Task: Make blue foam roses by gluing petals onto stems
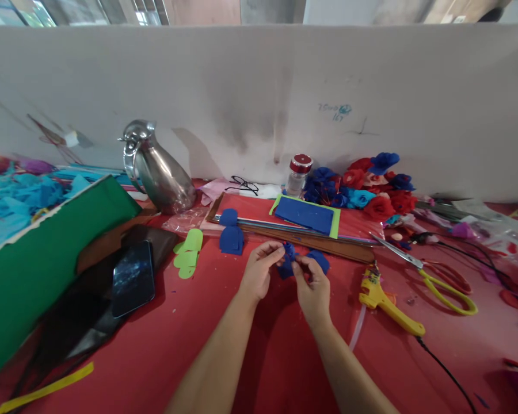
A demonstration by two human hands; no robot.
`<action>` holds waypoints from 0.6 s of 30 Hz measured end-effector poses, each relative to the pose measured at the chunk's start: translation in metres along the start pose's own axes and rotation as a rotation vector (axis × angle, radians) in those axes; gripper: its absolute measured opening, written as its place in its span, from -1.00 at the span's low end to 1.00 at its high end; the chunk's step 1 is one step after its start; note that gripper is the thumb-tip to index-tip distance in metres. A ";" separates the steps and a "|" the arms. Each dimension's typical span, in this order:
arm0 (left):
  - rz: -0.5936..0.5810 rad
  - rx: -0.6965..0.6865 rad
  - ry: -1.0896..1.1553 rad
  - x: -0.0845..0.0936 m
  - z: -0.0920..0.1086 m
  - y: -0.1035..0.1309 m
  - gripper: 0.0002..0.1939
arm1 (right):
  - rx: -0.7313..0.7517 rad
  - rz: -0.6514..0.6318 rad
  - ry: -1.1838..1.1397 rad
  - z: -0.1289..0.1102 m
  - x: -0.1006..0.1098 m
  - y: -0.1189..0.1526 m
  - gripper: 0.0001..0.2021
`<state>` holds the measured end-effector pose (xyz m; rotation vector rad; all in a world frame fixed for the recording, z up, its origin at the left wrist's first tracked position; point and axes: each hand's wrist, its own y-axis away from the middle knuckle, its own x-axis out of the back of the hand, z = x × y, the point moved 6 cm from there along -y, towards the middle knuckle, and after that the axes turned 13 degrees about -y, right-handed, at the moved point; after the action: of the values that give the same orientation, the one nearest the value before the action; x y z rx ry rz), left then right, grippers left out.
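Between the fingertips of both hands is a small blue paper flower (289, 251), partly covered by the fingers. My left hand (261, 269) pinches it from the left, and my right hand (314, 290) has its fingers closed at its lower right side. Just behind and below the hands lie loose blue paper petals (318, 260) on the red table. Another stack of blue petals (231, 239) rests left of my left hand, with light green petals (188, 254) farther left.
A yellow glue gun (388, 305) and yellow-and-red scissors (440, 282) lie at right. Finished paper flowers (371, 187) are heaped behind, near a red-capped jar (299, 175). Left stand a metal jug (159, 169), a phone (133, 279) and a green board (52, 276).
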<state>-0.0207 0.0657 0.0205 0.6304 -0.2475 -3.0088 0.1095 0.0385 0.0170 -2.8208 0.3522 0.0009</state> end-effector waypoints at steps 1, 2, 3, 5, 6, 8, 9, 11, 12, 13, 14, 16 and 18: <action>-0.014 0.022 0.016 0.000 0.000 0.000 -0.77 | 0.014 -0.007 0.011 0.000 0.000 0.000 -0.83; -0.027 0.043 0.029 0.000 0.000 0.000 -0.77 | 0.025 -0.011 0.019 0.001 0.000 0.000 -0.84; -0.040 0.060 0.041 0.001 -0.001 0.000 -0.77 | 0.033 -0.017 0.024 0.002 0.000 0.000 -0.84; -0.067 0.087 0.063 0.002 -0.001 0.000 -0.76 | 0.039 -0.022 0.028 0.004 0.000 0.001 -0.85; -0.083 0.101 0.071 0.002 -0.001 0.000 -0.76 | 0.039 -0.023 0.029 0.005 0.000 0.001 -0.85; -0.112 0.128 0.081 0.002 -0.002 0.000 -0.77 | 0.041 -0.024 0.033 0.006 0.001 0.001 -0.85; -0.122 0.138 0.087 0.002 -0.003 0.000 -0.77 | 0.046 -0.028 0.035 0.006 0.001 0.001 -0.86; -0.131 0.142 0.094 0.001 -0.003 0.000 -0.79 | 0.060 -0.039 0.039 0.005 0.001 0.001 -0.86; -0.131 0.138 0.096 0.001 -0.002 0.000 -0.79 | 0.067 -0.043 0.042 0.005 0.001 0.001 -0.87; -0.132 0.134 0.098 0.001 -0.002 0.000 -0.80 | 0.071 -0.046 0.045 0.005 0.001 0.000 -0.87; -0.133 0.133 0.099 0.001 -0.002 0.000 -0.81 | 0.074 -0.049 0.050 0.005 0.001 0.000 -0.87; -0.136 0.136 0.097 0.001 -0.002 0.001 -0.81 | 0.071 -0.052 0.061 0.005 0.002 0.000 -0.86; -0.133 0.141 0.096 0.002 -0.002 0.000 -0.80 | 0.067 -0.059 0.071 0.004 0.001 0.000 -0.86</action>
<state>-0.0218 0.0647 0.0175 0.8327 -0.4314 -3.0955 0.1107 0.0390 0.0125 -2.7685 0.2793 -0.1212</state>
